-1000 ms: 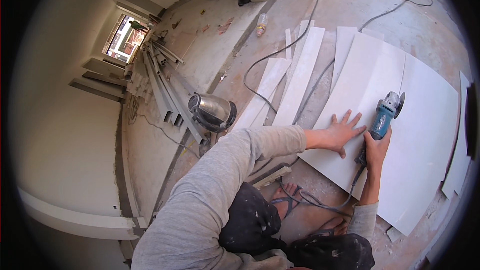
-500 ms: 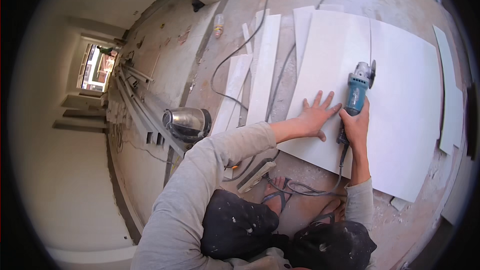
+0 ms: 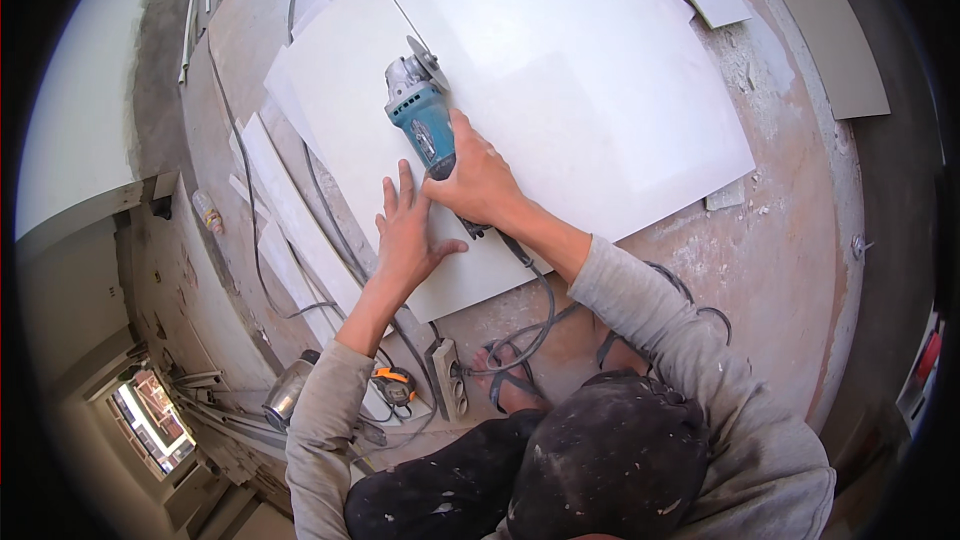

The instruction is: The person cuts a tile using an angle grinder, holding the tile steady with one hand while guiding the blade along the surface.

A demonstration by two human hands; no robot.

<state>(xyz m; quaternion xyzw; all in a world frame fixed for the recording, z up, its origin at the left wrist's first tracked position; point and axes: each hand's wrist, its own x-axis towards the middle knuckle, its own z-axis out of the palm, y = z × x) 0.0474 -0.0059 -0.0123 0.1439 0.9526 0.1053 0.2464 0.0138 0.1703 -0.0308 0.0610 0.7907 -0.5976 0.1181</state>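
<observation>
While dark trousers (image 3: 610,450) with white spots fill the nearest part, a foot (image 3: 495,380) in a sandal, a grey socket block (image 3: 448,380) and an orange and black tape measure (image 3: 394,386) are just past them.

Next come the hands. The left hand (image 3: 400,238) is spread on the big white board (image 3: 570,140), fingers apart, with nothing in its grip. The right hand (image 3: 478,180) is wrapped snugly around the back part of a blue grinder (image 3: 420,125). I can't tell if the grinder is running.

The grinder is over the left side of the board. Its round disc (image 3: 426,61) stands on edge, right by the near end of a thin dark line (image 3: 393,0). That line goes away toward the board's far edge. It looks like a cut, so I think the far bit is done. On the near side of the disc I see no line, but the hands and the grinder hide some of the board. That near bit looks whole, so it seems left to cut.

Off to the left lie long pale strips (image 3: 283,175), then a clear bottle (image 3: 207,210). Farthest away is a bright window (image 3: 150,420).
</observation>
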